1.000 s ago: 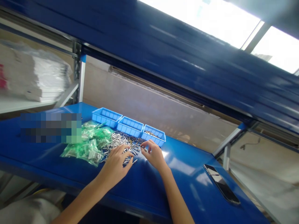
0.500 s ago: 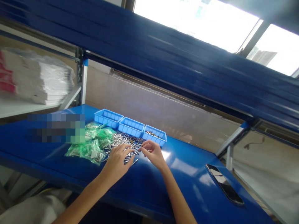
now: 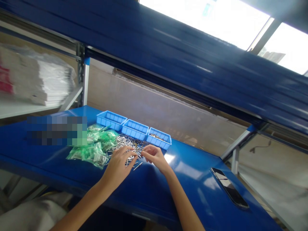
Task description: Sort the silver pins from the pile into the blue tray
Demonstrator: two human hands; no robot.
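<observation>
A pile of thin silver metal pins (image 3: 125, 141), which look like blind rivets, lies loose on the blue table. My left hand (image 3: 121, 161) is over the near side of the pile, its thumb and forefinger tips brought together on the end of a pin. Facing it from the right, my right hand (image 3: 155, 156) pinches at the same small pin between thumb and forefinger; the fingertips hide most of it. One loose pin (image 3: 138, 166) lies on the table just below my hands. Green-tinted clear plastic bags (image 3: 96, 149) with pins inside lie left of the pile.
Behind the pile stand a left blue bin (image 3: 110, 120), a middle blue bin (image 3: 134, 130) and a right blue bin (image 3: 158, 138) with pins inside. A phone (image 3: 229, 188) lies at the right. A blue shelf beam (image 3: 168, 57) crosses above the table (image 3: 192, 192).
My left thumb and forefinger have closed together, and the two hands' fingertips are nearer each other. The view has shifted slightly.
</observation>
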